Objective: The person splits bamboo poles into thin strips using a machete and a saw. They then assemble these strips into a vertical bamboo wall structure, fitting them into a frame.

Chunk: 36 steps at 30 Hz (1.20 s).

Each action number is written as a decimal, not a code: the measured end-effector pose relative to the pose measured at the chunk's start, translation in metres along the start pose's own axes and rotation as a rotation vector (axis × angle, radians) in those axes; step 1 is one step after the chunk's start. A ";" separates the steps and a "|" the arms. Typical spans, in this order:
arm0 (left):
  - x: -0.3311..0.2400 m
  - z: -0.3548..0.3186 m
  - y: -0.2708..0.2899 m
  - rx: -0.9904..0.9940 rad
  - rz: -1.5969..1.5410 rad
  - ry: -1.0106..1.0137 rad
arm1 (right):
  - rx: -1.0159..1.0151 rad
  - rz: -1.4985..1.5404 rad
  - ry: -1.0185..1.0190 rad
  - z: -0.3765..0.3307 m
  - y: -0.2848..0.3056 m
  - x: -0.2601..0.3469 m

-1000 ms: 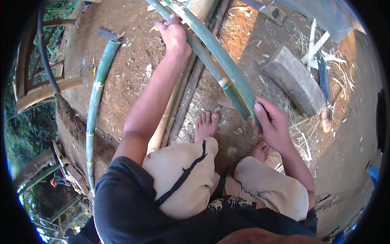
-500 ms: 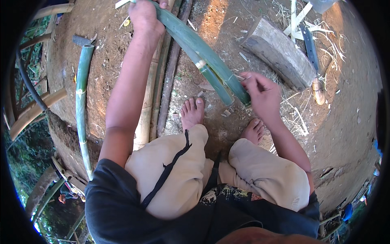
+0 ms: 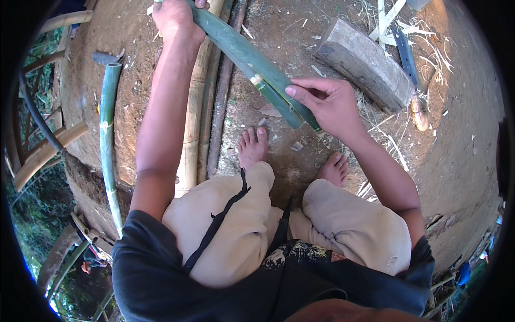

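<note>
Right fingers (image 3: 300, 94) on split green bamboo (image 3: 236, 49)

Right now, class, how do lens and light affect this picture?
Head view: corners black; the green bamboo pole at left looks bowed, perhaps by the lens. Head view: bluish-white glare at lower left; the right hand fairly sharp.

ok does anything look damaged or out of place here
Yes: the green bamboo in the left hand is split lengthwise, a dark gap showing near the right hand. Pale shavings lie scattered around the knife.
</note>
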<state>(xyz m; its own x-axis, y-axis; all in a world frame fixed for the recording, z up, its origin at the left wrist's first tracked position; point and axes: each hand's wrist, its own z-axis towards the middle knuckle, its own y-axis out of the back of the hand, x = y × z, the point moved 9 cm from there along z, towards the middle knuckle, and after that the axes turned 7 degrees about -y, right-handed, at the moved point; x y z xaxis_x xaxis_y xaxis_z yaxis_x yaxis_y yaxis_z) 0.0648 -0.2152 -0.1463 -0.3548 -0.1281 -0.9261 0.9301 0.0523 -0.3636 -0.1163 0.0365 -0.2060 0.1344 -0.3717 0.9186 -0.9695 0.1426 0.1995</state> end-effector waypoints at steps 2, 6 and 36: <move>-0.001 -0.002 -0.006 0.042 0.005 0.014 | 0.009 -0.008 -0.057 0.000 -0.002 -0.007; -0.002 0.011 0.002 0.057 0.000 0.007 | -0.028 -0.046 -0.010 -0.005 0.005 -0.021; 0.009 0.004 -0.031 0.312 -0.230 0.258 | -0.061 -0.006 0.048 -0.034 0.000 -0.028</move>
<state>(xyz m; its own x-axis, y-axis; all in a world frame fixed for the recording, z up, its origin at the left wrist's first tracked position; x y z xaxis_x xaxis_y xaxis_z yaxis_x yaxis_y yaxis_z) 0.0336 -0.2218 -0.1429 -0.5305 0.1513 -0.8341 0.7944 -0.2546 -0.5515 -0.1133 0.0782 -0.2200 0.1516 -0.3285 0.9323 -0.9544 0.1967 0.2246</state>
